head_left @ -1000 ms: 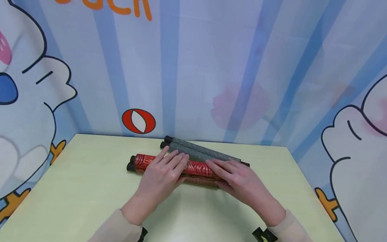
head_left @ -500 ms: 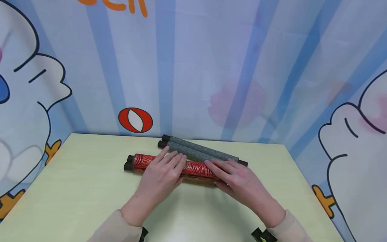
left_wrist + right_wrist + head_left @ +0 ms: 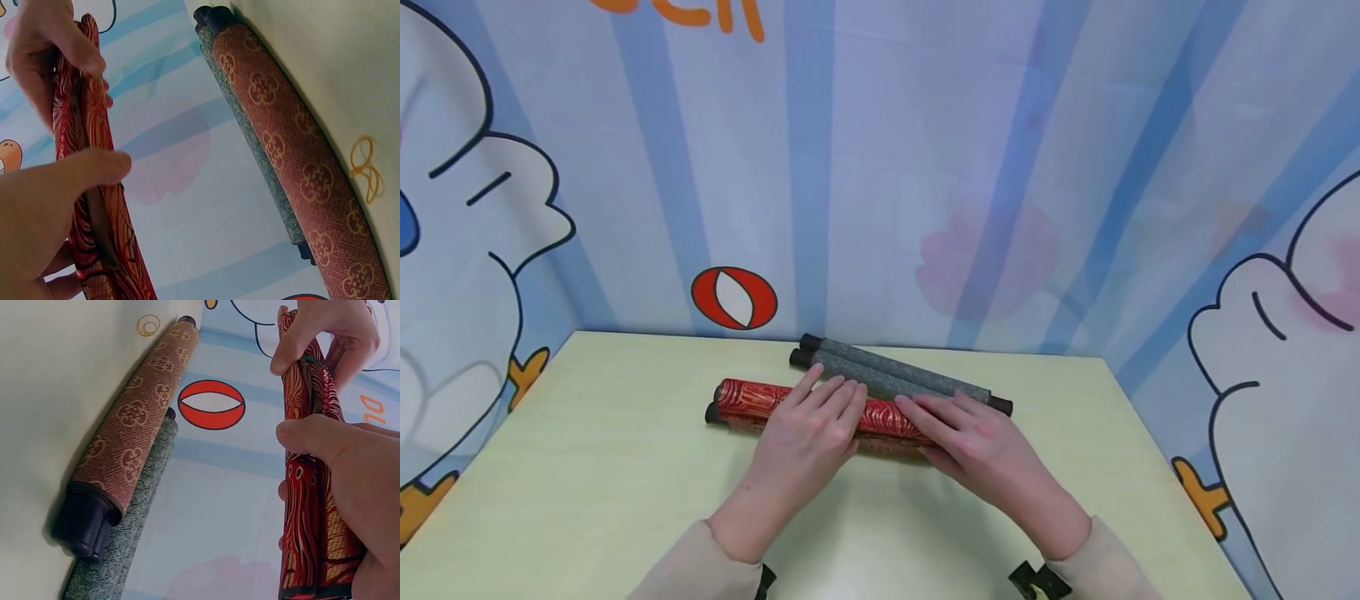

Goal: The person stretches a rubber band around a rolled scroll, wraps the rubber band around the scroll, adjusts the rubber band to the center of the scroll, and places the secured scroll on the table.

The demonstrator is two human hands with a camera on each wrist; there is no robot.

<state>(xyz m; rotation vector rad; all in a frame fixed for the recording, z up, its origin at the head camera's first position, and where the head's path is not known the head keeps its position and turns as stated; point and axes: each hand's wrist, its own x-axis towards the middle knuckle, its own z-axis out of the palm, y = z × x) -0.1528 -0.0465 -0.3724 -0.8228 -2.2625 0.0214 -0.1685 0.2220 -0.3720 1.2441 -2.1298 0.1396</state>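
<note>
Both hands hold a red roll with swirling gold and black patterns [image 3: 737,398], thumbs along its near side, fingers over the far side. My left hand [image 3: 805,437] grips it left of the middle, my right hand [image 3: 981,442] toward its right end. In the left wrist view the red roll [image 3: 103,219] is lifted off the table and a long seam runs between its two rolled halves. Below it lies a brownish-red scroll with gold flower motifs [image 3: 144,412] and black end caps. Its right end is hidden by my right hand in the head view.
Behind lies a grey-green scroll [image 3: 880,379] with black ends, slanting toward the right. Thin yellowish rubber bands [image 3: 356,170] lie on the pale table [image 3: 625,467] near the brownish-red scroll. A printed cartoon curtain [image 3: 880,167] stands along the table's back and sides.
Both hands keep hold of the red roll. It has shifted slightly left and now covers one black end of the brownish-red scroll. The right hand has moved a little left with it.
</note>
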